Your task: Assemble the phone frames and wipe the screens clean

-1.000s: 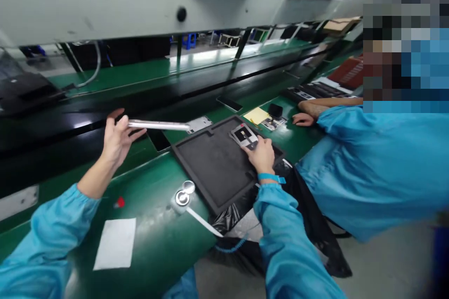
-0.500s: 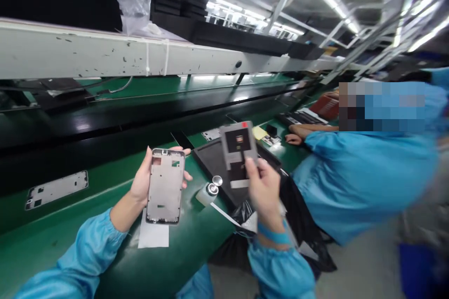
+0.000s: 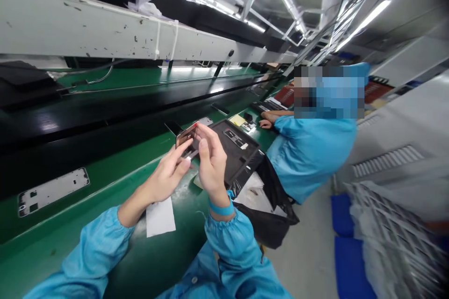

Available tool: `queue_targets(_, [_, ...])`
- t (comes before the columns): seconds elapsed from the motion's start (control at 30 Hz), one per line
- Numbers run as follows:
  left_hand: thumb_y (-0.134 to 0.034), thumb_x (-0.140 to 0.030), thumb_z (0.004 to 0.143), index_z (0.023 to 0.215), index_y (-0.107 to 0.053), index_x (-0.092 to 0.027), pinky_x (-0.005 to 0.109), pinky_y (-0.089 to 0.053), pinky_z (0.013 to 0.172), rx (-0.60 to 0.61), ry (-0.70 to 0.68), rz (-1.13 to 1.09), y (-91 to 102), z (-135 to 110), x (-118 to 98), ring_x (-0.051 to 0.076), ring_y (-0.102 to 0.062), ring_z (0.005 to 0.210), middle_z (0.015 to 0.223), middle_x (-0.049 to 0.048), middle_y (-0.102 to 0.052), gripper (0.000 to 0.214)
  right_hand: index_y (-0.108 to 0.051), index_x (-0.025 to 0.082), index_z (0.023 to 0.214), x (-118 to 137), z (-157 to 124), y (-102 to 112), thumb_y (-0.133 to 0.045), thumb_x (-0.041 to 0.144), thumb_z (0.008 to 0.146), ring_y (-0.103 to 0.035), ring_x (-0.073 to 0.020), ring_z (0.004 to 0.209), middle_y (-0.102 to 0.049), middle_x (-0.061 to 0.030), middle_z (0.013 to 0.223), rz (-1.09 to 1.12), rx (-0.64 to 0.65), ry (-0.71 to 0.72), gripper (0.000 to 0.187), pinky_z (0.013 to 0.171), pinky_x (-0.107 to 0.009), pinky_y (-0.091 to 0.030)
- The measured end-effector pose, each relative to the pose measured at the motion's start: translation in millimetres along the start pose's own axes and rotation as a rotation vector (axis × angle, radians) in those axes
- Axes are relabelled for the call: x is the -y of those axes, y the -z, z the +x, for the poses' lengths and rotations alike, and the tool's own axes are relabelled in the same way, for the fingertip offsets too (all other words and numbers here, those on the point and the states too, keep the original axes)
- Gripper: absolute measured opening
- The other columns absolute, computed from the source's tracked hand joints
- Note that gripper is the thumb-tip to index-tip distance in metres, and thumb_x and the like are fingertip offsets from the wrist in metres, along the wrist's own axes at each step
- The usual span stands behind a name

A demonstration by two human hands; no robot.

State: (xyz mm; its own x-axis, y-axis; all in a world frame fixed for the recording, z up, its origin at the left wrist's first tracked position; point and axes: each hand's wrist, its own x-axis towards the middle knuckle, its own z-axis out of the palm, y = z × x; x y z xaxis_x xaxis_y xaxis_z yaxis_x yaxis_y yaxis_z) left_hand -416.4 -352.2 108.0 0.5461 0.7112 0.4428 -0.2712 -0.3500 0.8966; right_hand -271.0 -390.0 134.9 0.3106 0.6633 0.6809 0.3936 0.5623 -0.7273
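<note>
Left hand (image 3: 164, 178) and right hand (image 3: 209, 163) are both clamped on a phone frame (image 3: 185, 136) held above the green bench (image 3: 87, 224), black tray (image 3: 242, 149) at two o'clock.

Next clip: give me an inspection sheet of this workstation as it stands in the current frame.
Surface: green bench, glossy, beside a black conveyor belt.
Job's things: phone frame held up between both hands, mostly hidden by fingers.
Clutter: white paper slip under the wrists; black foam tray with small parts; a second phone frame lying flat at far left; black bag hanging off the bench edge.
Hands: left hand and right hand both grip the frame; teal wrist strap on the right.
Cables: one looped under the white shelf rail.
Surroundings: a co-worker in a blue coat seated to the right; wire rack in the aisle.
</note>
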Motion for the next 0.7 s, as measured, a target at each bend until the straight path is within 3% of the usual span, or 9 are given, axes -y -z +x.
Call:
queue_targets(0.1, [-0.053,-0.06,0.109,0.168,-0.049,-0.022,0.052,-0.048,0.125,0.052,-0.084,0.236,4.5,-0.8,-4.7,0.038,-0.048,0.158,0.179,0.0172,-0.036,0.071,-0.067,0.024,0.134,1.0,-0.2,-13.9,-0.062,0.054,0.108,-0.07,-0.0275,0.136,-0.072,-0.0122,0.141,0.112,-0.059,-0.054,0.04,0.121,-0.05,-0.055])
queue_targets(0.2, [-0.052,-0.064,0.108,0.169,-0.042,-0.013,0.057,-0.036,0.135,0.152,-0.111,0.444,10.5,-1.3,-10.2,0.039,-0.035,0.166,0.179,0.0231,-0.031,0.081,-0.067,0.024,0.122,-2.9,-1.8,-20.7,-0.07,0.055,0.103,-0.073,-0.026,0.128,-0.073,-0.0094,0.132,0.234,-0.149,-0.083,0.037,0.117,-0.048,-0.056])
queue_targets(0.3, [-0.049,-0.069,0.107,0.163,-0.048,-0.011,0.058,-0.038,0.134,0.249,-0.133,0.561,15.9,0.4,-12.7,0.042,-0.039,0.163,0.179,0.0243,-0.031,0.081,-0.065,0.025,0.105,-7.5,-1.1,-20.5,-0.072,0.056,0.102,-0.075,-0.0217,0.116,-0.071,-0.004,0.117,0.265,-0.233,-0.071,0.033,0.112,-0.043,-0.058])
queue_targets(0.4, [-0.047,-0.068,0.108,0.159,-0.054,-0.012,0.057,-0.042,0.131,0.317,-0.14,0.574,26.5,4.6,-13.7,0.042,-0.047,0.158,0.175,0.0242,-0.038,0.077,-0.062,0.025,0.096,-11.4,0.4,-14.2,-0.07,0.056,0.103,-0.073,-0.0194,0.109,-0.066,-0.0022,0.108,0.192,-0.219,-0.041,0.033,0.105,-0.038,-0.059])
queue_targets(0.5, [-0.049,-0.062,0.109,0.15,-0.065,-0.011,0.054,-0.047,0.128,0.277,-0.186,0.559,48.5,9.0,-15.3,0.04,-0.054,0.153,0.167,0.0244,-0.049,0.067,-0.06,0.025,0.093,-21.3,-6.9,-7.6,-0.065,0.055,0.106,-0.071,-0.0208,0.114,-0.065,-0.0041,0.114,0.106,-0.182,-0.002,0.033,0.107,-0.04,-0.056])
queue_targets(0.6, [-0.058,-0.064,0.106,0.149,-0.068,-0.015,0.05,-0.058,0.115,0.057,-0.198,0.458,74.9,10.7,-16.1,0.038,-0.065,0.141,0.155,0.0214,-0.061,0.066,-0.059,0.025,0.091,-45.9,-32.7,-11.3,-0.062,0.053,0.107,-0.067,-0.0236,0.118,-0.066,-0.0076,0.118,-0.03,0.0,-0.061,0.033,0.11,-0.044,-0.053])
queue_targets(0.7, [-0.061,-0.072,0.101,0.149,-0.07,-0.021,0.042,-0.066,0.088,-0.156,-0.146,0.195,88.7,9.6,-18.0,0.03,-0.08,0.103,0.125,0.0157,-0.078,0.07,-0.06,0.024,0.084,-77.6,-72.2,-29.5,-0.06,0.049,0.107,-0.065,-0.027,0.124,-0.069,-0.0121,0.123,-0.207,0.435,-0.321,0.035,0.113,-0.05,-0.048])
